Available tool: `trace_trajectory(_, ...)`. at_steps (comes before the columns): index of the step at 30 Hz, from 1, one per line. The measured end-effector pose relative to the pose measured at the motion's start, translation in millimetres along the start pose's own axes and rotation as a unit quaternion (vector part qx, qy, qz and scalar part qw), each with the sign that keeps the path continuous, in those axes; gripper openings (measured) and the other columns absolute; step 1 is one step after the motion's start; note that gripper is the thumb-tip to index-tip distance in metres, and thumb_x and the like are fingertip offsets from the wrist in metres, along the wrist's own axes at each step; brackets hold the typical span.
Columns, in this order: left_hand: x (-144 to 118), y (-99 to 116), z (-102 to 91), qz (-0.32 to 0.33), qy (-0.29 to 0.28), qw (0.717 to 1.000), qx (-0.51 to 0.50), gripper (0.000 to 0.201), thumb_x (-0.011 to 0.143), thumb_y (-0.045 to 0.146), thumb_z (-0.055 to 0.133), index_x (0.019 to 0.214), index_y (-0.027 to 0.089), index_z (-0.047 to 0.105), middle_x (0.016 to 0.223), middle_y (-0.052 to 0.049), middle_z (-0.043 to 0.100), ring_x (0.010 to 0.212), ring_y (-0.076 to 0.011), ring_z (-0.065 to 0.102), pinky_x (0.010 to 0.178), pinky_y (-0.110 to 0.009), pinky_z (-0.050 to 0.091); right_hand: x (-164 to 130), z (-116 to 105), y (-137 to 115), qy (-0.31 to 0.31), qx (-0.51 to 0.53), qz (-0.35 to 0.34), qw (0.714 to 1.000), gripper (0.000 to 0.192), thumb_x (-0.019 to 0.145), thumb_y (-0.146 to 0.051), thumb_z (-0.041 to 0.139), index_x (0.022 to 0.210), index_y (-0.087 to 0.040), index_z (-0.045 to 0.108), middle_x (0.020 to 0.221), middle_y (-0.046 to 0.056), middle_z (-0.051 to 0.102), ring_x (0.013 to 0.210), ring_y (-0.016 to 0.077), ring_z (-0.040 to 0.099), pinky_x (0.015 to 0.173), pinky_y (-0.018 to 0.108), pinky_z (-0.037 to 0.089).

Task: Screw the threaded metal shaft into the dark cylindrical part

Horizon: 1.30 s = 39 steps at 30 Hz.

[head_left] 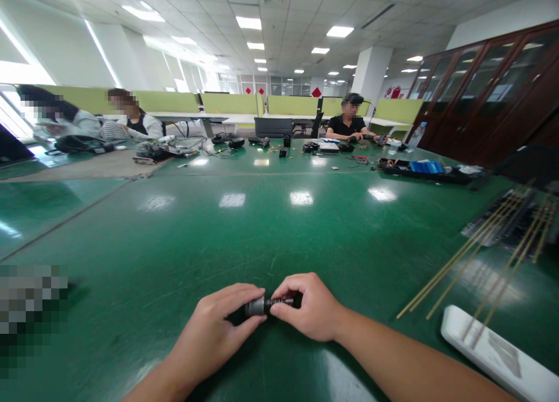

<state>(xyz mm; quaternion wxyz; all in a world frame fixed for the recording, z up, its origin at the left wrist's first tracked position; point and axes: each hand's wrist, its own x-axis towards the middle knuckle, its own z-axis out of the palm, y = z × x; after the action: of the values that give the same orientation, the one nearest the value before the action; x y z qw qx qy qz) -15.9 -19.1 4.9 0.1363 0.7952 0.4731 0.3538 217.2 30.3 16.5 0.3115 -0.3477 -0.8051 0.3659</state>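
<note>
A small dark cylindrical part [262, 304], grey at one end and ribbed like a thread or spring at the other, lies pinched between the person's two hands just above the green table [279, 227]. The left hand [213, 329] has its fingers curled shut around the grey, thicker end, thumb on the near side and fingertips over the top. The right hand [312, 306] is likewise closed, its thumb and forefinger gripping the ribbed, thinner end, the other fingers folded behind. The fingertips of the two hands nearly meet over the middle of the part.

Out beyond the right hand's knuckles, well apart, several thin brass-coloured rods [471, 256] lie slanting across the table, and near them a white flat device [498, 355] rests at the table's near edge. Far ahead of the fingers, three other people sit at the far side amid scattered tools and cables.
</note>
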Motion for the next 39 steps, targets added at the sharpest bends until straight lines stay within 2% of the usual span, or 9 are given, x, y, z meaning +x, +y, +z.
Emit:
trace_trajectory(6,-0.7,-1.7,0.0,0.001,0.002,1.000,0.006,0.032,0.088,0.028,0.072,0.120,0.031,0.068,0.113,-0.003,0.070,0.104,-0.0203,0.068,0.094,-0.032,0.058,-0.4,0.0,1.6,-0.001,0.010,0.009,1.000,0.010,0.081,-0.027,0.073,0.087,-0.020,0.076,0.077,0.001,0.071,0.068,0.0147,0.062,0.066,0.026,0.046)
trace_trajectory(16,-1.3,-0.1,-0.8,0.002,0.005,1.000,0.011,0.033,0.087,0.029,0.073,0.120,0.034,0.067,0.114,0.000,0.070,0.103,-0.0186,0.068,0.094,-0.030,0.058,-0.6,0.5,1.7,0.001,0.021,0.012,1.000,0.010,0.081,-0.027,0.073,0.086,-0.019,0.075,0.076,0.001,0.071,0.068,0.0149,0.062,0.066,0.026,0.046)
trace_trajectory(22,0.2,1.4,-2.6,0.012,0.006,1.000,0.009,0.031,0.087,0.027,0.072,0.118,0.030,0.069,0.111,-0.003,0.071,0.101,-0.0199,0.069,0.090,-0.030,0.059,-1.2,1.2,2.8,0.003,0.021,0.017,1.000,0.010,0.080,-0.027,0.073,0.086,-0.019,0.075,0.075,0.001,0.070,0.067,0.0148,0.061,0.064,0.026,0.045)
trace_trajectory(39,0.5,0.1,-4.3,0.007,0.008,1.000,0.011,0.032,0.088,0.028,0.072,0.119,0.035,0.066,0.114,0.002,0.069,0.104,-0.0161,0.067,0.094,-0.027,0.057,-1.3,0.0,1.2,0.000,0.055,0.034,0.998,0.012,0.080,-0.028,0.072,0.085,-0.017,0.074,0.071,0.001,0.067,0.062,0.0128,0.057,0.060,0.024,0.043)
